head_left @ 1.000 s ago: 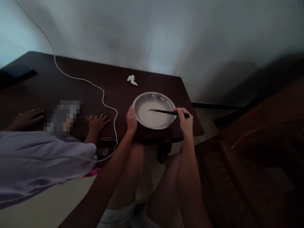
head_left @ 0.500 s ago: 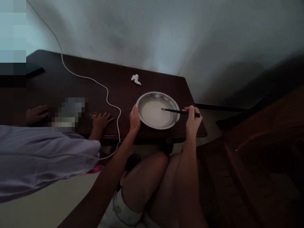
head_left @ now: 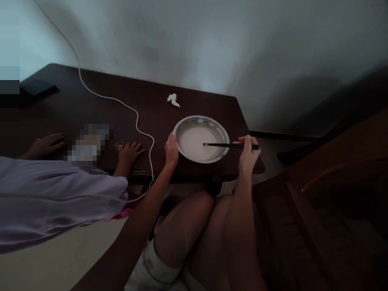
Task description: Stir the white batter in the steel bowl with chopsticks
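Note:
A round metal bowl (head_left: pixel 223 152) stands near the right end of the dark table, with a pale, milky liquid (head_left: pixel 194 141) in it. My left hand (head_left: pixel 172 150) grips the bowl's left rim, its fingers closed along the outer wall. Dark chopsticks (head_left: pixel 221 145) lie across the right rim, held in my right hand (head_left: pixel 248 152) beyond the table's edge. Their tips reach into the liquid near the middle, with a little pale matter on them. Whether the tips touch the bottom cannot be made out.
A crumpled white tissue (head_left: pixel 173 100) lies behind the bowl. Along the dark table (head_left: pixel 106 83) a white cable (head_left: pixel 121 103) winds down to the front edge. At left, another person's hand (head_left: pixel 129 153) rests flat by a blurred-out object (head_left: pixel 87 145). Brown wooden furniture (head_left: pixel 291 210) stands at right.
The chopstick tips have shifted slightly left and down within the liquid, and my right hand has moved a little to the right. My left hand stays on the bowl.

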`<state>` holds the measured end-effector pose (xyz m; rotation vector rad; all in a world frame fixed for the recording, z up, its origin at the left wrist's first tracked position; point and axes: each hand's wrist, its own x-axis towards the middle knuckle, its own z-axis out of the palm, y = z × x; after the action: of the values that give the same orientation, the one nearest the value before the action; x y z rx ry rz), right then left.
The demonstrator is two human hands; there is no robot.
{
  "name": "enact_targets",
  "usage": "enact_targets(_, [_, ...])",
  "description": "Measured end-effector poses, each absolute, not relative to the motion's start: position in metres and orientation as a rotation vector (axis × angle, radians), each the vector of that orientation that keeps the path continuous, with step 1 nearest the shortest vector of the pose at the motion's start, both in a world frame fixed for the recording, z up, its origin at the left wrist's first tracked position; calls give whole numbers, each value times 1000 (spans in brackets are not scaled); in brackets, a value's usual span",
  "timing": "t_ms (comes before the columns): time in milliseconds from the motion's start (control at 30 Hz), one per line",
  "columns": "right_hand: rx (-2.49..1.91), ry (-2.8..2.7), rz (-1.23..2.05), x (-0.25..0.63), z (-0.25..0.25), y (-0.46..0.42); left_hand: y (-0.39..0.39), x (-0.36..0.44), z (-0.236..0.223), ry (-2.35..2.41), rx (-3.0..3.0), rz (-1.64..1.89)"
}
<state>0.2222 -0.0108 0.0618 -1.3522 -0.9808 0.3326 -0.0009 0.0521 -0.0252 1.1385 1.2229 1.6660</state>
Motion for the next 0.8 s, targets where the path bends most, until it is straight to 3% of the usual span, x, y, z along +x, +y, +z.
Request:
enact_targets(133, [-1315,-1222,479,217,62,-12,52,-1,-24,1216,1142,1663])
enact_targets(333, [-1390,-1062,279,225,64,-12,52,0,-26,1219,1135,1661])
enact_targets(567, [-1320,-1304,485,217,63,-11,51,-1,-25,1224,1147,1659])
enact_targets(800, [-1351,-1010,373,228,60,-11,53,-1,-25,1222,1141,1665])
